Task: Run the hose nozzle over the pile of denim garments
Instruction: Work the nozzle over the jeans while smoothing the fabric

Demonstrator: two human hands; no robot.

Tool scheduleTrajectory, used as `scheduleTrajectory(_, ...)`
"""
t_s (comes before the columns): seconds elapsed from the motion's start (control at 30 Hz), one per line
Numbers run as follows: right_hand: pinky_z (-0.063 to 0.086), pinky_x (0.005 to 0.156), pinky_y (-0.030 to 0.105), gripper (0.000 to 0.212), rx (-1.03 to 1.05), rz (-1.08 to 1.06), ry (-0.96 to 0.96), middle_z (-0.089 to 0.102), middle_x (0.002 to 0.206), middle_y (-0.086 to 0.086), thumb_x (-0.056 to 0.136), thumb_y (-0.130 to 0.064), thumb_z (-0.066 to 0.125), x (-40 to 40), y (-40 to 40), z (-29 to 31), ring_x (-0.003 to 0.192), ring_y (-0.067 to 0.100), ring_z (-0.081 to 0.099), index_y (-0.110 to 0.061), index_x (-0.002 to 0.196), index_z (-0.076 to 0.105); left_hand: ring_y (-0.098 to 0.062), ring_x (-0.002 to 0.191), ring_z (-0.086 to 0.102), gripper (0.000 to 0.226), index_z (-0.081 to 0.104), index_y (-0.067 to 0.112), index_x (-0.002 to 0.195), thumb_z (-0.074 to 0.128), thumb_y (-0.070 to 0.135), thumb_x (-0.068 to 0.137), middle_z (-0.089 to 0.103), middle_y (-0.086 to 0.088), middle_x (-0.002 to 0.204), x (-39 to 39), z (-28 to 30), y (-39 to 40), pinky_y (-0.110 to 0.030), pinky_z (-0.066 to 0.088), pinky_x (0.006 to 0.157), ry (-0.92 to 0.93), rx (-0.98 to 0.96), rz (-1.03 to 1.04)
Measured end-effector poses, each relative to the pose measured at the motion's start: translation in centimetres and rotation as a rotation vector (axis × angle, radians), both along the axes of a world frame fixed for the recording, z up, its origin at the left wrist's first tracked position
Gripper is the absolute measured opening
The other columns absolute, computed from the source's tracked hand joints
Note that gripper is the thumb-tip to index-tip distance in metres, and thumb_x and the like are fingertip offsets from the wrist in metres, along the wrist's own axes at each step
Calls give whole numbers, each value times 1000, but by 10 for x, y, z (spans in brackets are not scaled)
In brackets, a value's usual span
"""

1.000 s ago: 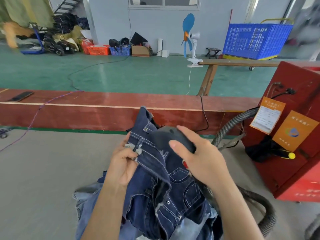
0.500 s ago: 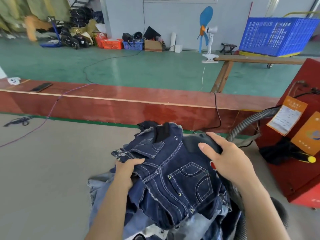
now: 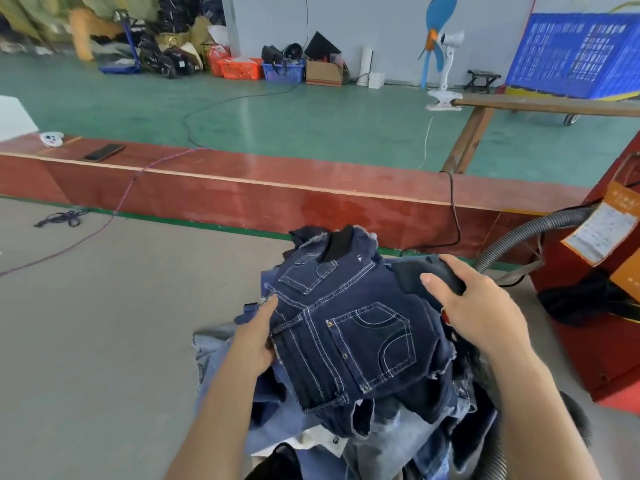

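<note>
A pile of denim garments [image 3: 346,410] lies on the grey table in front of me, with dark blue denim shorts [image 3: 349,337] spread flat on top. My left hand [image 3: 256,337] holds the left edge of the shorts, fingers tucked under the cloth. My right hand [image 3: 481,310] grips the dark grey hose nozzle [image 3: 426,275], which rests on the right side of the pile. A grey ribbed hose [image 3: 519,237] runs from there to the red machine [image 3: 588,344].
A red wooden ledge [image 3: 277,195] bounds the table's far side, with a phone [image 3: 104,152] on it and cables across it. The red machine stands close on the right. Beyond lie a green floor, a blue crate [image 3: 575,46] and a fan [image 3: 446,60].
The shorts, held bunched and raised a second ago, now lie spread flat on the pile. My left hand has slid to their left edge; my right hand keeps hold of the nozzle.
</note>
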State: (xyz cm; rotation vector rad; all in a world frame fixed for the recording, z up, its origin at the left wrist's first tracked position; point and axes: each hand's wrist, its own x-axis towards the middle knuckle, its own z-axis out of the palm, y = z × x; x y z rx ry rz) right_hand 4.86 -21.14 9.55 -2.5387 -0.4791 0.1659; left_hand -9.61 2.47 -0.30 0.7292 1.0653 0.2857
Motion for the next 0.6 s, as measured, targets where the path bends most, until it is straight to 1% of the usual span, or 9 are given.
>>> scheduleTrajectory(0.07,40,74,34,55,8,25,14,63,119,-3,92,-60,45,0,3,0,106,26,58,-42,142,37,-28,94,70,47,65,12,117,70,45,84,71,-12,109,-9,1,-5,-40,58,74,-12,-2,-78)
scheduleTrajectory(0.1,40,74,34,55,16,39,24,64,117,-4,91,-61,45,-1,4,-1,104,25,58,-43,142,37,-28,91,72,45,66,14,113,70,46,82,73,-12,104,-12,3,-8,-38,58,69,-12,-18,-164)
scheduleTrajectory(0.2,39,70,33,56,21,92,54,63,110,-6,90,-61,48,-7,7,-1,91,19,55,-42,142,38,-29,95,71,42,66,11,115,74,35,81,73,-12,104,-19,8,-19,-39,57,74,41,-16,-414)
scheduleTrajectory(0.27,39,63,31,57,-18,132,68,63,98,-7,91,-60,48,-11,9,-4,86,17,58,-40,143,38,-28,97,69,41,64,7,120,75,16,81,73,-12,105,-19,9,-22,-40,56,76,49,21,-457)
scheduleTrajectory(0.3,38,62,30,57,-39,145,76,65,100,-6,91,-59,48,-13,10,-7,89,17,61,-40,143,38,-28,97,69,43,61,5,122,74,6,81,73,-12,105,-20,10,-23,-40,55,76,59,54,-470)
scheduleTrajectory(0.4,39,70,30,57,-103,149,82,66,118,-5,92,-58,47,-14,10,-12,101,19,62,-38,144,37,-29,93,66,67,39,5,136,70,-12,78,66,-15,114,-18,20,-23,-42,57,72,140,193,-448)
scheduleTrajectory(0.5,39,67,31,56,-45,119,62,65,110,-10,90,-59,49,-9,4,-9,93,15,60,-41,142,40,-32,104,60,84,21,11,146,69,-10,80,53,-16,129,-10,25,-22,-48,55,86,262,400,-407)
scheduleTrajectory(0.53,40,68,31,55,4,107,56,63,105,-11,90,-59,50,-7,1,-7,89,14,59,-42,141,41,-32,106,57,86,15,10,148,67,-9,82,48,-18,134,-8,28,-24,-45,53,88,331,476,-408)
scheduleTrajectory(0.6,45,76,34,54,124,62,30,63,109,-11,88,-60,52,-2,-5,-2,96,17,60,-43,139,43,-32,105,54,91,2,8,149,65,-4,84,38,-23,140,-7,33,-29,-38,50,81,512,666,-425)
